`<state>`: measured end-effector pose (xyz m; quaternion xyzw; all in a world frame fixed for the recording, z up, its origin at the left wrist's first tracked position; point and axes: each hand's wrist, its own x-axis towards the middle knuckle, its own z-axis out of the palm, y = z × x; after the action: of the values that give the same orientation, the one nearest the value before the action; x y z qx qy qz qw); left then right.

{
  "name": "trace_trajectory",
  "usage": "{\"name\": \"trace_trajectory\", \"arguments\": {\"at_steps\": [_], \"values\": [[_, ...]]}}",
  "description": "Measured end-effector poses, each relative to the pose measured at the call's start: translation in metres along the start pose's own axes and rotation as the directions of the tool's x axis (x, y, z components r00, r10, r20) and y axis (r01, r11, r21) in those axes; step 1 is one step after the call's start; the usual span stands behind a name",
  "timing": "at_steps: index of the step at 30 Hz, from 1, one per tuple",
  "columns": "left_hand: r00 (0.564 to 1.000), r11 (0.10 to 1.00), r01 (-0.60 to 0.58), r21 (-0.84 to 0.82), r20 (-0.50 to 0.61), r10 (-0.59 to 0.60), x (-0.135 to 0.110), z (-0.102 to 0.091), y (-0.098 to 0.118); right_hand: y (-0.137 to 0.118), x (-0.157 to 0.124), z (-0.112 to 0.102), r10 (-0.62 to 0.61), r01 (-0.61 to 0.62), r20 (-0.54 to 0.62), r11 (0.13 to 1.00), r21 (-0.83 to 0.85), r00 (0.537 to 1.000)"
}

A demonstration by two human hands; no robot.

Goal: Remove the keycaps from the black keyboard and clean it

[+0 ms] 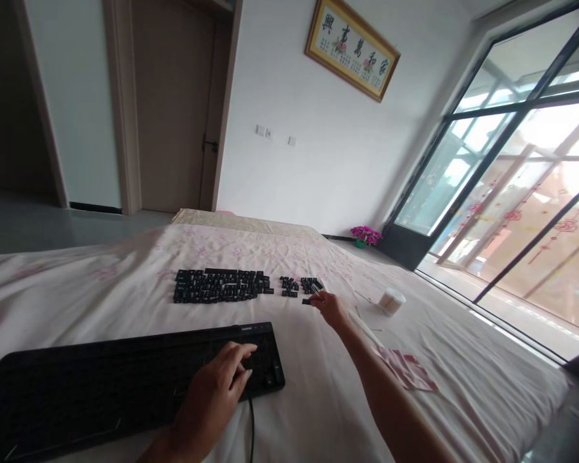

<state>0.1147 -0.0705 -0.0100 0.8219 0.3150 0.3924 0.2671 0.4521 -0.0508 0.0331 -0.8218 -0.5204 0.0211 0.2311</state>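
My left hand rests on the right end of a black keyboard, thumb and forefinger stretched out with a gap between them. The keyboard lies on the bed, and its keys look taken off, though the dark surface is hard to read. Farther forward, my right hand is closed on a thin metal wire tool, which points at the rightmost group of loose black keycaps. One keycap lies just by the fingertips. A large block of keycaps is laid out in rows to the left.
A round white tub of cotton swabs stands to the right, with a few loose swabs near it. A pink cloth lies beside my right forearm. The keyboard's cable runs toward me over the wrinkled bedsheet.
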Motion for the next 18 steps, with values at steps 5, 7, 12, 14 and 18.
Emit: {"name": "trace_trajectory", "arguments": {"at_steps": [5,7,12,14,18], "values": [[0.998,1.0,0.031,0.003,0.057,-0.031,0.001,0.0,-0.001,0.017,0.022,0.004,0.04,-0.04,0.0,0.999,-0.027,0.999],[0.997,0.999,0.033,0.006,0.069,-0.033,0.002,0.0,-0.001,0.021,0.028,0.009,0.058,-0.058,-0.002,0.998,-0.035,0.998],[0.998,0.999,0.021,0.029,0.061,-0.023,0.002,0.0,-0.001,0.029,0.038,0.021,0.09,-0.091,-0.002,0.995,-0.039,0.996],[0.999,0.999,0.016,0.04,0.051,-0.018,0.002,0.0,-0.001,0.032,0.04,0.023,0.1,-0.1,0.002,0.994,-0.033,0.995],[0.997,0.998,0.021,0.055,0.072,-0.025,0.002,0.0,-0.001,0.034,0.04,0.024,0.111,-0.11,0.019,0.994,-0.025,0.994]]}}
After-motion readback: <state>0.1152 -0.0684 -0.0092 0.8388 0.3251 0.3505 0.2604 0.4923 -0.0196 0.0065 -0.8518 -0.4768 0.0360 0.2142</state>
